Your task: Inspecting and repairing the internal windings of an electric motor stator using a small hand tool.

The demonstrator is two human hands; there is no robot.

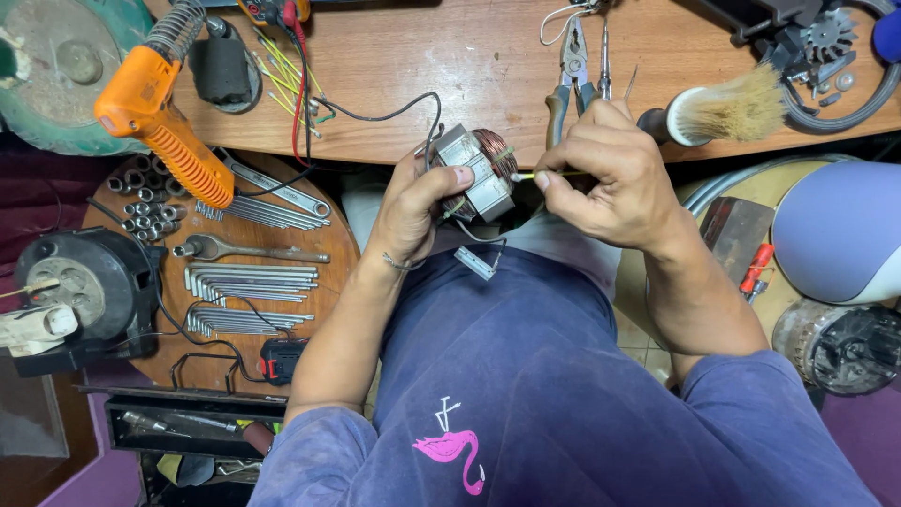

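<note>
The left hand [413, 202] is clasping a motor stator [481, 169] (copper windings showing), steadying it above the lap. The right hand [605, 174] is pinching a thin yellow-green sleeve [526, 175] beside it, feeding toward the windings. Pliers [569, 70] are lying beyond on the wooden bench [450, 66].

Bare forearms here, no sleeves reaching down past the elbows. The left hand [413, 211] wears a thin bracelet, a fine loop sitting right at the wrist. The right hand [610, 174] is plain, no ring or band showing. Below the bracelet, dark blue-purple fabric fills the lap, loose and creased over both knees. And look, lower than the bracelet and toward the right knee, a pink flamingo print [452, 449] with a small pale mark just above it. A pale garment [563, 239] peeks out at the waist.
</note>
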